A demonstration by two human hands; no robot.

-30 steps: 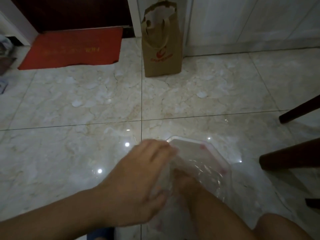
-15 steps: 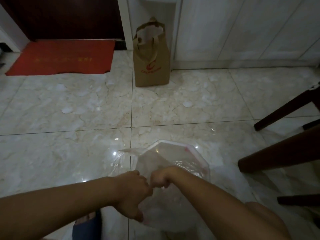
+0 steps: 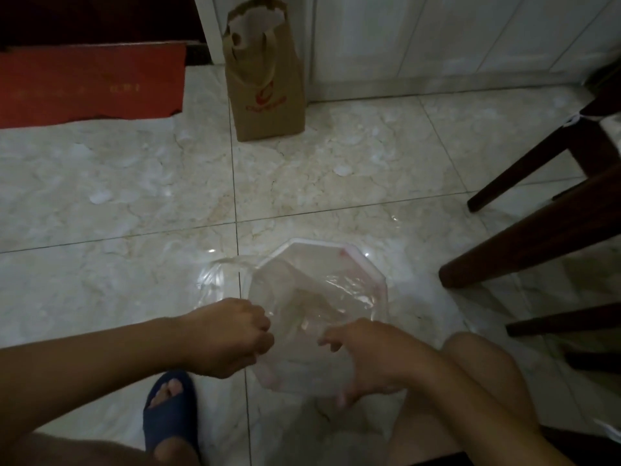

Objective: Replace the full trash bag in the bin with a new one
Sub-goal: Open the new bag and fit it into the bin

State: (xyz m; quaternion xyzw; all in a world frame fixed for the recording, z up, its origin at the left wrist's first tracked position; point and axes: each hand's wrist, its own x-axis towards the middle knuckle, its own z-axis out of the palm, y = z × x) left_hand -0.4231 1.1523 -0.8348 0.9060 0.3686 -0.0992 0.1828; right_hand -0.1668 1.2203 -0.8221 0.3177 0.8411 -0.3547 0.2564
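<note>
Two hands over the bin [image 3: 349, 246] right now, and they're working either side of the clear bag [image 3: 302, 297]; the left hand [image 3: 232, 338] is balled up tight, fingers curled in on the bag's edge at the bin's left side, and a loose flap of that plastic spills out past the rim onto the floor [image 3: 117, 196]; the right hand [image 3: 366, 354] sits at the near right of the opening, fingers hooked and thumb pointing down, and it looks to be pinching the film at the rim, though the plastic is so clear I can't say for sure how much it has hold of; the bin itself is a pale, many-sided tub standing on the marble tiles, right in front of the knees, and the bag hangs down inside it with glints along the far right rim; a bare knee [image 3: 470, 364] pokes in low on the right, a foot in a dark blue slipper [image 3: 169, 418] is planted low on the left; farther back a brown paper bag [image 3: 268, 95] stands upright against the white cabinet [image 3: 437, 35], a red doormat [image 3: 90, 85] lies off to the left, and dark wooden chair legs [image 3: 531, 243] angle in from the right
</note>
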